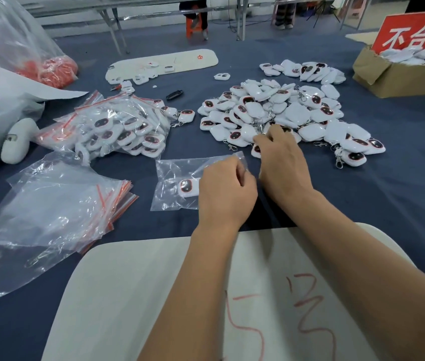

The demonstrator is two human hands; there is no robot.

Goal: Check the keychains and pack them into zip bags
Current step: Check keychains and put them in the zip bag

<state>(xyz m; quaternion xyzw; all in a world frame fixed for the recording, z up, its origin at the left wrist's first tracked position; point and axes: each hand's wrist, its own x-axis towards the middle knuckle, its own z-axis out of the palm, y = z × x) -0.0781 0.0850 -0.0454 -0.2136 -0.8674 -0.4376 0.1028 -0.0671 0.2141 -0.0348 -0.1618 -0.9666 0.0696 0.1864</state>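
A big heap of loose white keychains with dark red-rimmed faces lies on the blue cloth, right of centre. My right hand reaches into its near edge, fingers curled round a keychain there. A clear zip bag lies flat in front of me with one keychain inside. My left hand pinches that bag's open right end. A pile of packed bags sits to the left. Empty zip bags with red strips are stacked at the near left.
A cardboard box with a red sign holds more keychains at the far right. A white board lies at the back, another white sheet under my forearms. Large plastic sacks stand at the left. A small black object lies mid-table.
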